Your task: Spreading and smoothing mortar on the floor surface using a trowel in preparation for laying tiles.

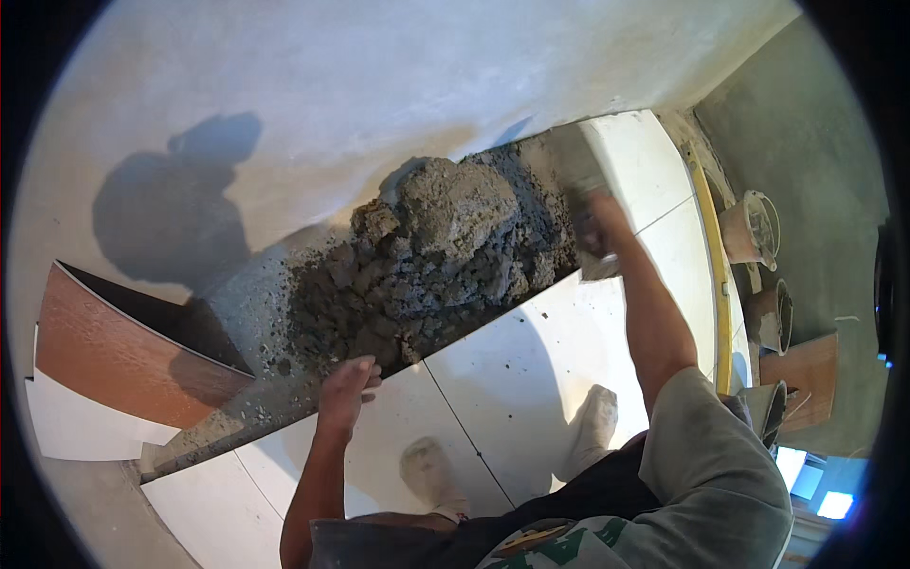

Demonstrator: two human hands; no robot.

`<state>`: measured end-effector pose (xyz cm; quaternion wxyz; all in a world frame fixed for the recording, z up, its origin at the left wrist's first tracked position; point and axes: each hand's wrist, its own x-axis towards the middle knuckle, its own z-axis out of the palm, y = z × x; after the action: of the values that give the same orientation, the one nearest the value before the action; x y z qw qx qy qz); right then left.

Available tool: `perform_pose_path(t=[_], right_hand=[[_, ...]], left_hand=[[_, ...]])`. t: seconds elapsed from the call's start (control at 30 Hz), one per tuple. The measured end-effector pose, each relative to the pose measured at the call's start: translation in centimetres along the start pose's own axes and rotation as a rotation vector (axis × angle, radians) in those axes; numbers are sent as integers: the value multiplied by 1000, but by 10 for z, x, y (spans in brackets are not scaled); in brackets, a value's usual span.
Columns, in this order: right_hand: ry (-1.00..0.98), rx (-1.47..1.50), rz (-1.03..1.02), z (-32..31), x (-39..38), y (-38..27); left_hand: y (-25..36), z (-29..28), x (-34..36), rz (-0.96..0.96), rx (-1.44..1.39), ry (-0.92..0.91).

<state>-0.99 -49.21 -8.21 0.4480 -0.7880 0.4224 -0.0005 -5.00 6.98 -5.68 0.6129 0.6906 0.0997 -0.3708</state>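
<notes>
A heap of grey mortar (455, 204) lies against the wall, with darker crumbly mix spread around its foot. At the right end of the heap, my right hand (599, 220) is wrapped round a flat plastering trowel (580, 156), both smeared by motion. The trowel's long blade spans the strip between the mortar and the white tiles. My left hand (349, 384) hangs at the near edge of the mix, its fingers curled in and nothing visible in them. Large white floor tiles (488, 370) with thin dark joints lie under my feet.
Brown and white tiles (133, 341) lean at the left by the wall. A long yellow straightedge (713, 247) lies along the right side of the tiles. Beyond it stand several buckets (744, 232) and a brown board (804, 379). My feet (434, 474) are on the tiles.
</notes>
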Motion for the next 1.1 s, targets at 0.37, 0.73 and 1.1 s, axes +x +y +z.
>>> perform_pose_path(t=[0.37, 0.73, 1.1], right_hand=[[-347, 112, 90, 130, -137, -87], [-641, -383, -429, 282, -199, -104], [-209, -666, -450, 179, -186, -162]], left_hand=[[8, -6, -8, -61, -65, 52], [10, -16, -29, -51, -89, 156], [16, 0, 2, -53, -81, 56]])
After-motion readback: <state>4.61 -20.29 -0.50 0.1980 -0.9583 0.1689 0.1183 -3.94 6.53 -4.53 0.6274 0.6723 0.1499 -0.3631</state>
